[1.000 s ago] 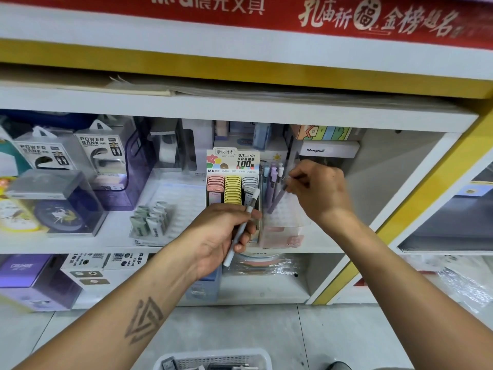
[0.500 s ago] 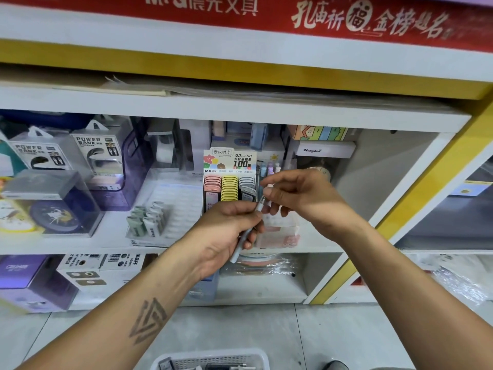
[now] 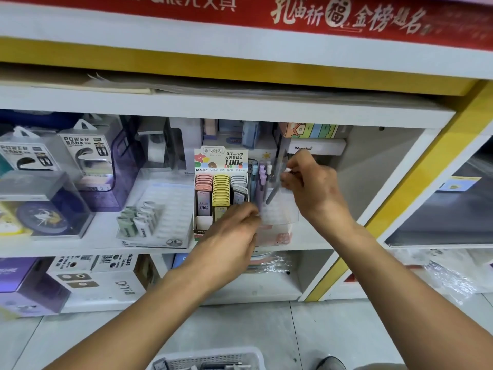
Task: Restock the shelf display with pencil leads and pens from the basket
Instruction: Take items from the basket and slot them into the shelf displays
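My right hand (image 3: 312, 188) pinches a grey pen (image 3: 274, 192) by its top and holds it slanted into the clear pen holder (image 3: 280, 209) on the middle shelf. Several pastel pens (image 3: 260, 177) stand in that holder. My left hand (image 3: 232, 236) is just below and left of it, fingers loosely bent and touching the holder's lower left edge, with no pen visible in it. Left of the holder stands the pencil lead display box (image 3: 221, 188) with pink, yellow and grey cases. The white basket (image 3: 208, 360) sits on the floor at the bottom edge.
A white tray with a few grey lead tubes (image 3: 138, 222) lies left of the display box. Power bank packs (image 3: 85, 153) and a clear boxed item (image 3: 40, 204) fill the left of the shelf. A yellow-edged shelf upright (image 3: 400, 198) bounds the right side.
The pen passed from my left hand to my right, which carried it up into the clear holder. My left hand moved up to the holder's lower edge.
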Available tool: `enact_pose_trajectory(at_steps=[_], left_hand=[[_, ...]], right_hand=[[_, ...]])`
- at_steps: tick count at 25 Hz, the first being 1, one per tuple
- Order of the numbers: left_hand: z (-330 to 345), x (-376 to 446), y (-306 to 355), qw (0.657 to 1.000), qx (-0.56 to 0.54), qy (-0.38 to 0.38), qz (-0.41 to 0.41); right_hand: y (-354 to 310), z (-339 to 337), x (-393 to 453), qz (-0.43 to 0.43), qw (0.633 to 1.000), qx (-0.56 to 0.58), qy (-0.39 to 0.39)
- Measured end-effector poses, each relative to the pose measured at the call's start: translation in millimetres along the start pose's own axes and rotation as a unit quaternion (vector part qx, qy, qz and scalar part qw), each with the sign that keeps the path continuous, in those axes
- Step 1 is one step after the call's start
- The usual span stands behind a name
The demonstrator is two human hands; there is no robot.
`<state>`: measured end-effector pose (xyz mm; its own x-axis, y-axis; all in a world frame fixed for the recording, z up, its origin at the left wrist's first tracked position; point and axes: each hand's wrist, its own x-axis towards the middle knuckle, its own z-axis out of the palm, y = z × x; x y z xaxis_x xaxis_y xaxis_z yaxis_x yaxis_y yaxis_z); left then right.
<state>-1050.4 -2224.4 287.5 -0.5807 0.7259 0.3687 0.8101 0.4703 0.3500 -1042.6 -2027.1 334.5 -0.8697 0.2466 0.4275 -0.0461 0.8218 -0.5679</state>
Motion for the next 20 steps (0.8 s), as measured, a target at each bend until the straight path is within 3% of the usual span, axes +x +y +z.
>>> enact_pose_trajectory(at_steps=[7, 20], left_hand=[[1.2, -2.2, -0.9, 0.998, 0.058, -0.032, -0.013], [1.1, -2.5, 2.2, 0.998, 0.050, -0.044, -0.014]], right_hand=[[5.1, 12.0, -0.2, -0.032, 0.997, -0.067, -0.015], [5.2, 15.3, 4.3, -0.016, 0.999, -0.043, 0.019]])
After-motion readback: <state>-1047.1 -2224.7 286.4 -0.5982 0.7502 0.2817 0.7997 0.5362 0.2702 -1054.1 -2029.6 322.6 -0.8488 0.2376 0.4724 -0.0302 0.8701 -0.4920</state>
